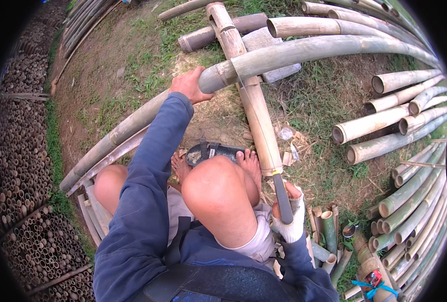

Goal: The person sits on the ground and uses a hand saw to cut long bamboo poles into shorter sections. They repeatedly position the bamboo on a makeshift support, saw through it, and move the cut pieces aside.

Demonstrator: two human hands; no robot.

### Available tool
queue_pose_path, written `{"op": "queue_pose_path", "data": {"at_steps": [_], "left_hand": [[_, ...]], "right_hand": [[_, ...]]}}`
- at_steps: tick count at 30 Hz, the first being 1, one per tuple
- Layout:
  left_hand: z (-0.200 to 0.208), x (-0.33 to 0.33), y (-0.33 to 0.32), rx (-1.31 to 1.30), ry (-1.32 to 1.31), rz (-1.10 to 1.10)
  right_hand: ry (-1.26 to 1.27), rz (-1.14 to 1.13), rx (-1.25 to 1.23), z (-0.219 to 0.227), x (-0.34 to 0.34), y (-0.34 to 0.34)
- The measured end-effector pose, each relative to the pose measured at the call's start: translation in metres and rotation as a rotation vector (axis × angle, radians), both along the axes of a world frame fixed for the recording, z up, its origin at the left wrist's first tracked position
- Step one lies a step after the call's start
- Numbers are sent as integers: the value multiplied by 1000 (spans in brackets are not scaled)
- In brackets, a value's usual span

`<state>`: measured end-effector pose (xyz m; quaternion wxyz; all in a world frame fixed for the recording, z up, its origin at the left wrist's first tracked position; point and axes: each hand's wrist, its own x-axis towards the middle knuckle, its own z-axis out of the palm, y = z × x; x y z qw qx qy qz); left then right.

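Left hand: bare left hand (187, 84) up around 11 o'clock, clamped on the long bamboo pole (309, 49). Its fingers are wrapped over the far side with the thumb on the near side, so not spread.
Right hand: right hand (291, 221) between 4 and 5 o'clock, in a white glove that leaves the fingertips bare. Fingers are curled round the handle of the gray-handled tool (284, 204).
Tool: handle is gray with a bit of yellow at the top. Its thin blade shows nearly edge-on, pointing toward 12 and crossing the pole in view; can't tell if it's biting in.
Pole: looks like one long piece, from about 8:30 through the left hand and out to 2. It lies across the pale bamboo beam (257, 118) near 12.
Beam: runs from 12 down to roughly 4, ending just beside the tool's handle. A dark bamboo piece (196, 40) sits crosswise under its far end, with a gray stone block (281, 73) at 1.
Feet: bare, near the middle, with a black sandal (226, 152) between them.
Bamboo piles: a huge mass of cut bamboo (27, 166) at 9, pale poles (374, 123) between 2 and 3, greener poles (410, 194) between 3 and 4.
Odd bit: blue strip (372, 291) tied round bamboo between 4 and 5.
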<state>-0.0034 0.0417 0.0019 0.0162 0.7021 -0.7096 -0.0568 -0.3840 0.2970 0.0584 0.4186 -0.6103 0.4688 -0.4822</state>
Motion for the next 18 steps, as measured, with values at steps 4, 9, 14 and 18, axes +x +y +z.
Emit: {"op": "queue_pose_path", "data": {"at_steps": [4,9,14,18], "left_hand": [[10,-2,4,28,20,-10],[10,-4,14,-20,88,-54],[-2,13,3,60,94,-63],[-9,11,4,15,93,-51]], "right_hand": [[19,98,-53,-44,78,-137],[-204,119,143,-82,66,-122],[242,46,22,-19,-3,5],[275,25,-65,17,11,5]]}}
